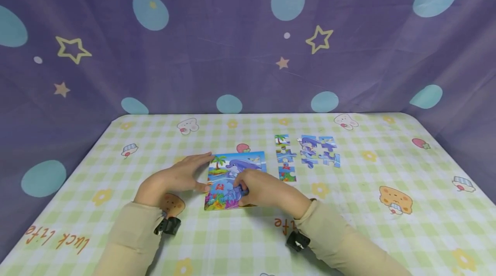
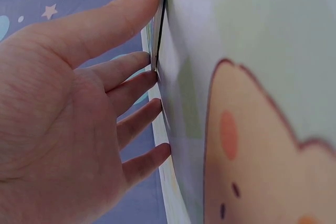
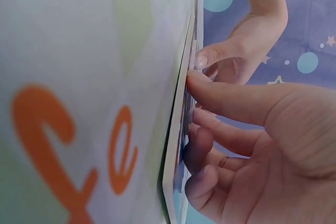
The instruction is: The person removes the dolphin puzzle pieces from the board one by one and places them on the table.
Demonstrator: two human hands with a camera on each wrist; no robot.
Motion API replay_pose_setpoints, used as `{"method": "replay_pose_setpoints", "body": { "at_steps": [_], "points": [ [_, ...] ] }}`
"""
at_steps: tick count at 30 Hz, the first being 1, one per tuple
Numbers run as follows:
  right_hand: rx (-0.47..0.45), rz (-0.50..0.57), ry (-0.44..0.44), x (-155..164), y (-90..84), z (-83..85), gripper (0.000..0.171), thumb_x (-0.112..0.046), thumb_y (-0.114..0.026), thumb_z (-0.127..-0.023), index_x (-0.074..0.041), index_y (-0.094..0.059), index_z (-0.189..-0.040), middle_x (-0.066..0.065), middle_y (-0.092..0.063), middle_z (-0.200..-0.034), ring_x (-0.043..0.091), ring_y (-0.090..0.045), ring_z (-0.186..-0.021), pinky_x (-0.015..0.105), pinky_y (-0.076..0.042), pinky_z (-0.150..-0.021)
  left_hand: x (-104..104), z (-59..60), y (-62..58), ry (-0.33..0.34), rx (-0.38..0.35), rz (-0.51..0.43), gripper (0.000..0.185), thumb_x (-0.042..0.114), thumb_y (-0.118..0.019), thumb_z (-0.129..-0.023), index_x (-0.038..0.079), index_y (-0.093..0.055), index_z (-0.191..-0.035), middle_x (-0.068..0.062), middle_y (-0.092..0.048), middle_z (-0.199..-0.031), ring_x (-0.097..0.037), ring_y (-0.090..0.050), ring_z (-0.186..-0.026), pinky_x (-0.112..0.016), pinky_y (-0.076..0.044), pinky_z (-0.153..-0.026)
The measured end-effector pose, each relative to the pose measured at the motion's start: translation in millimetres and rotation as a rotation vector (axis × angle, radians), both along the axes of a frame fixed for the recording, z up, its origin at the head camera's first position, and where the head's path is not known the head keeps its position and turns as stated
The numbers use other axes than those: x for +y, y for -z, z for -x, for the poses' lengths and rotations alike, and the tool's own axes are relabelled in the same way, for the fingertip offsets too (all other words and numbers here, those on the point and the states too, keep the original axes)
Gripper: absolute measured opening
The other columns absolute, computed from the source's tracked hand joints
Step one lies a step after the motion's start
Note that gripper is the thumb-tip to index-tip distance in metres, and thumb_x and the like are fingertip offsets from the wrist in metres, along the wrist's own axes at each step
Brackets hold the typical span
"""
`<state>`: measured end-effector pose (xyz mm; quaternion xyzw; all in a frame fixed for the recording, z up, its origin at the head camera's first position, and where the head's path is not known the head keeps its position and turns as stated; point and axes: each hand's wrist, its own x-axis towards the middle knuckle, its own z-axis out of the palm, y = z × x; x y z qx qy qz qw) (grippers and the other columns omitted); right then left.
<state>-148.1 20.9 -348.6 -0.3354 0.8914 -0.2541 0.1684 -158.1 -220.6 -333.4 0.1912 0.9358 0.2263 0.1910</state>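
A dolphin picture puzzle board [image 1: 221,177] lies on the cloth-covered table, in front of the person. My left hand [image 1: 182,175] steadies its left side: the thumb touches the edge and the fingers reach to the top left corner, rather straight. Over the board's lower right part is my right hand [image 1: 263,187], fingers bent and thumb drawn toward the index finger. Between them shows a bit of a dark blue-purple puzzle piece [image 1: 244,190], mostly hidden by the hand. In the right wrist view the fingertips [image 3: 198,145] are down at the board's face.
Right of the board stands a column of loose puzzle pieces [image 1: 287,174], with a palm tree one on top. Farther right lie more dolphin pieces [image 1: 308,144] and blue pieces [image 1: 329,157]. A green-checked tablecloth [image 1: 372,241] covers the table, a purple curtain [image 1: 217,52] hangs behind.
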Motion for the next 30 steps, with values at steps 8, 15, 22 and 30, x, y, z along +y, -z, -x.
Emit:
{"method": "replay_pose_setpoints", "body": {
  "at_steps": [8,15,22,30],
  "points": [
    [0.028,-0.003,0.018,-1,-1.0,-1.8,0.031,-0.012,-0.08,-0.084,-0.007,-0.067,-0.112,-0.003,-0.055,-0.084,0.011,-0.051,-0.077,0.027,-0.047,-0.073,-1,0.1,0.2,-0.006,-0.002,0.001,0.088,0.032,-0.077,-0.087,0.002,-0.03,-0.155,-0.02,-0.022,-0.161,-0.046,-0.016,-0.145,-0.066,-0.016,-0.114],
    [0.016,-0.072,0.081,-1,-2.1,-2.1,0.036,-0.021,-0.084,-0.082,-0.012,-0.07,-0.114,-0.006,-0.057,-0.087,0.01,-0.055,-0.082,0.03,-0.048,-0.072,-2,1.7,1.3,0.018,0.017,0.002,0.089,0.033,-0.077,-0.087,0.0,-0.029,-0.154,-0.022,-0.022,-0.16,-0.047,-0.017,-0.145,-0.064,-0.017,-0.114],
    [-0.022,0.008,0.08,2,-3.5,-2.1,0.03,-0.015,-0.084,-0.081,-0.017,-0.063,-0.101,-0.004,-0.055,-0.086,0.012,-0.052,-0.077,0.03,-0.046,-0.068,-3,1.5,1.8,0.016,0.022,0.003,0.09,0.034,-0.077,-0.086,0.0,-0.03,-0.154,-0.022,-0.022,-0.16,-0.047,-0.018,-0.145,-0.065,-0.017,-0.114],
    [-0.146,0.14,0.058,14,-11.3,0.1,0.012,-0.01,-0.075,-0.089,-0.015,-0.064,-0.093,-0.006,-0.062,-0.087,0.012,-0.057,-0.079,0.031,-0.049,-0.071,-2,1.9,2.9,0.013,0.017,0.003,0.089,0.033,-0.077,-0.086,0.001,-0.03,-0.154,-0.021,-0.022,-0.16,-0.046,-0.018,-0.145,-0.064,-0.017,-0.114]
  ]
}}
